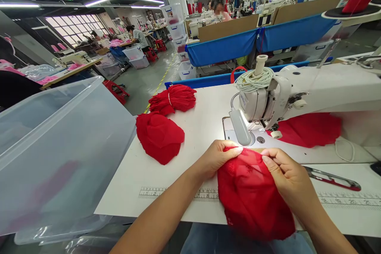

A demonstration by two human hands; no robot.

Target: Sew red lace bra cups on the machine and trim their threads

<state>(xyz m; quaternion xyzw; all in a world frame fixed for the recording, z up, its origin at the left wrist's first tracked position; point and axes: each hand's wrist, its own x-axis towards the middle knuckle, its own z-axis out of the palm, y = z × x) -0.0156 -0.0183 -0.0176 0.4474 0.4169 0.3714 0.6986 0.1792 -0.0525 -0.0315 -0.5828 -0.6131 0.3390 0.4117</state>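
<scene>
Between my two hands a piece of sheer red fabric (253,194) is stretched by its upper edge and hangs over the table's front edge. My left hand (218,156) pinches the upper left corner between thumb and fingers. At the upper right, my right hand (282,166) has its thumb and fingers closed on the same cloth. Just beyond the hands stands a white sewing machine (321,87), its needle area lit and partly hidden by a grey guard (240,127). More red fabric (309,129) lies under the machine's arm.
A red cloth pile (160,137) and a tied red bundle (174,99) lie on the left of the white table (125,194). Thread snips (335,178) rest at the right. A large translucent bin (68,147) stands against the left side. Other people sit at machines farther back.
</scene>
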